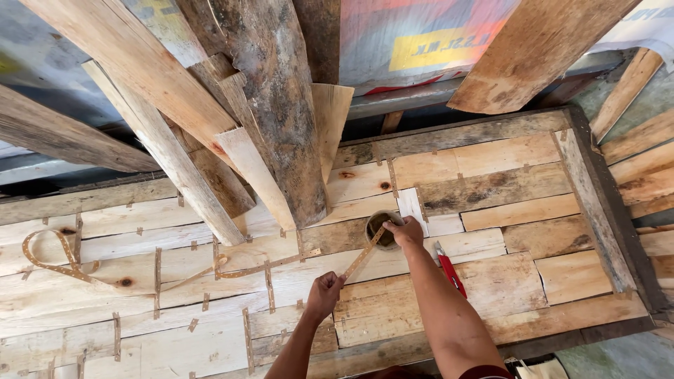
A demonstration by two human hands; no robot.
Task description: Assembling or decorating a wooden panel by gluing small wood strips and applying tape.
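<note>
My left hand (324,292) is closed around the near end of a thin rusty metal strap (359,261) that runs diagonally up to a small round tin (380,229). My right hand (406,231) rests on the tin's right rim, fingers at the strap's far end. Both lie on a panel of patched wooden boards (505,210). The tin's dark inside hides its contents.
A red-handled cutter (449,270) lies just right of my right forearm. A long loop of metal strap (63,263) trails across the left boards. Rough planks and a log (281,105) lean over the panel's far side. The panel's dark frame (604,203) borders the right.
</note>
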